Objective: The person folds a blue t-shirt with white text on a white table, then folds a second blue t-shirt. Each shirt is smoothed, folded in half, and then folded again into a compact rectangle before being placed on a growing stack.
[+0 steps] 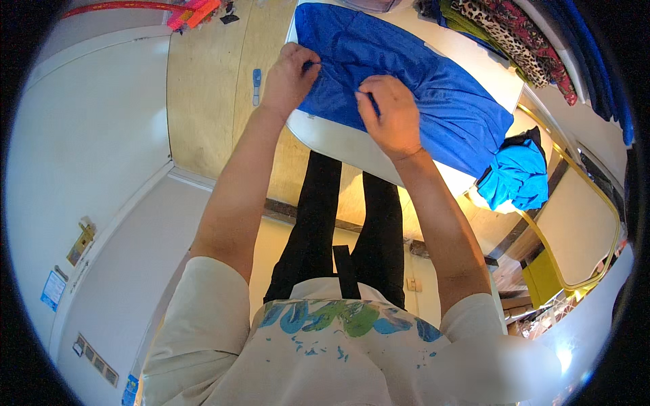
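Note:
A dark blue fabric garment (431, 96) lies spread over a white board (340, 132), creased in its middle and right part. My left hand (294, 71) is at the cloth's left edge, its thumb and fingers pinching the fabric. Nearer the middle, my right hand (388, 109) rests on the same cloth with thumb and fingers curled together on a fold. A bright blue cloth bundle (518, 172) sits just past the board's right end, touching the garment's lower right corner.
Folded or hanging clothes (513, 40) crowd the upper right. A blue-handled tool (256, 86) lies on the wooden floor left of the board. A gold-framed mirror (579, 223) stands at the right. The white door (91, 122) is at the left. Pink and orange items (195, 12) lie at the top left.

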`<action>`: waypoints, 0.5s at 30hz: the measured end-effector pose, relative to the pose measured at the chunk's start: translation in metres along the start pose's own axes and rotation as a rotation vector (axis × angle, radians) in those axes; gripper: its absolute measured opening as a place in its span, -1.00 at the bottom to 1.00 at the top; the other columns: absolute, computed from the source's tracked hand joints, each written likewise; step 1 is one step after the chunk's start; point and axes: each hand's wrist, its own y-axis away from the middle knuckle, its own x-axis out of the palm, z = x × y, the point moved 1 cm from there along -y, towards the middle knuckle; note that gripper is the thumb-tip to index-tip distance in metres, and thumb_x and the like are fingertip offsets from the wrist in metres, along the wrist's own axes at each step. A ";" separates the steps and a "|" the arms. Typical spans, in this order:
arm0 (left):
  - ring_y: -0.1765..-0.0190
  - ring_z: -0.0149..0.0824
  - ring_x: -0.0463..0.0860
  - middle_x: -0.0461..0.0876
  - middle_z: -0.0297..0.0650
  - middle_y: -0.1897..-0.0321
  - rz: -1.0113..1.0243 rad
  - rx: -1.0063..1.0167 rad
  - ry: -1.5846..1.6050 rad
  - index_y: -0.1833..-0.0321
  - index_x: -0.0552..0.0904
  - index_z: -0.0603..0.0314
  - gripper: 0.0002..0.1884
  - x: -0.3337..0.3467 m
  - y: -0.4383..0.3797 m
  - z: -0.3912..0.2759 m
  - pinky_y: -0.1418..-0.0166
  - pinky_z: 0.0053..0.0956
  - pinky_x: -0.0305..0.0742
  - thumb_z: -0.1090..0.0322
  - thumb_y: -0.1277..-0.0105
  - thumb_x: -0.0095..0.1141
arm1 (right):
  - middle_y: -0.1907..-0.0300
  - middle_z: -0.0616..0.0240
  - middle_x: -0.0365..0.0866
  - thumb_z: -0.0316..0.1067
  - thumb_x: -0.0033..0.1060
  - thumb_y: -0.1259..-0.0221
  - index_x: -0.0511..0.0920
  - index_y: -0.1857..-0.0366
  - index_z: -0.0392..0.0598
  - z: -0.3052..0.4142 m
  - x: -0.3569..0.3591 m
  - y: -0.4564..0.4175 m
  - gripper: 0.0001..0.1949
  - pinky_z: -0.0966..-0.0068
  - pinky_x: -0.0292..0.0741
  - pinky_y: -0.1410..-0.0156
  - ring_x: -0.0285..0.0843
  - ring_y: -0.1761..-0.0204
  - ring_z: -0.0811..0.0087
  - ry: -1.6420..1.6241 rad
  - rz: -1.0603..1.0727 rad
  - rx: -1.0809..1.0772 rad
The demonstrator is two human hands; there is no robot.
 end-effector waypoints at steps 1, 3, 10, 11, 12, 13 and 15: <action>0.17 -0.17 0.69 0.61 -0.12 0.11 -0.001 -0.012 0.030 0.06 0.72 0.23 -0.83 -0.001 -0.004 0.005 0.06 -0.36 0.61 0.46 -0.31 0.36 | 0.15 0.16 0.69 -0.39 0.32 -0.24 0.62 0.24 -0.10 0.002 0.003 0.002 -0.90 0.16 0.56 -0.09 0.64 0.05 0.03 -0.009 0.019 -0.017; 0.17 -0.21 0.69 0.61 -0.14 0.11 0.000 -0.035 0.091 0.04 0.73 0.23 -0.83 -0.004 -0.008 0.015 0.05 -0.39 0.61 0.47 -0.33 0.34 | 0.04 0.11 0.66 -0.39 0.35 -0.23 0.62 0.07 -0.11 -0.003 0.019 0.014 -0.78 0.17 0.57 -0.20 0.63 -0.06 0.00 0.014 0.103 0.053; 0.11 -0.31 0.67 0.58 -0.15 0.01 -0.199 -0.321 0.112 -0.08 0.70 0.19 -0.78 -0.010 0.042 0.047 0.10 -0.41 0.64 0.35 -0.43 0.30 | -0.08 0.03 0.62 -0.43 0.34 -0.20 0.60 -0.09 -0.12 -0.003 0.022 0.053 -0.65 0.16 0.54 -0.32 0.59 -0.17 -0.02 0.015 0.103 0.197; 0.13 -0.29 0.65 0.56 -0.11 0.01 -0.268 -0.341 0.131 -0.07 0.69 0.23 -0.76 -0.006 0.054 0.054 0.10 -0.41 0.62 0.39 -0.39 0.32 | -0.07 0.03 0.63 -0.45 0.35 -0.19 0.61 -0.07 -0.12 -0.002 0.021 0.064 -0.66 0.16 0.55 -0.31 0.60 -0.16 -0.02 0.010 0.104 0.221; 0.14 -0.26 0.64 0.55 -0.08 0.02 -0.340 -0.364 0.149 -0.07 0.67 0.27 -0.74 -0.003 0.066 0.059 0.11 -0.42 0.61 0.42 -0.36 0.34 | -0.06 0.03 0.63 -0.46 0.35 -0.18 0.61 -0.06 -0.13 -0.001 0.018 0.072 -0.66 0.17 0.56 -0.29 0.61 -0.15 -0.02 0.004 0.108 0.244; 0.15 -0.24 0.62 0.54 -0.04 0.03 -0.404 -0.382 0.177 -0.07 0.66 0.30 -0.72 -0.002 0.072 0.053 0.11 -0.42 0.60 0.46 -0.32 0.35 | -0.04 0.04 0.64 -0.48 0.35 -0.17 0.61 -0.05 -0.13 -0.004 0.014 0.081 -0.66 0.18 0.57 -0.27 0.62 -0.12 -0.02 0.020 0.134 0.265; -0.03 -0.10 0.58 0.52 0.00 -0.02 -0.342 -0.365 0.093 -0.09 0.63 0.31 -0.69 -0.001 0.081 0.044 -0.08 -0.26 0.56 0.43 -0.33 0.35 | -0.01 0.05 0.65 -0.51 0.36 -0.15 0.62 -0.03 -0.13 -0.007 0.006 0.092 -0.67 0.20 0.60 -0.23 0.65 -0.08 -0.01 0.048 0.184 0.303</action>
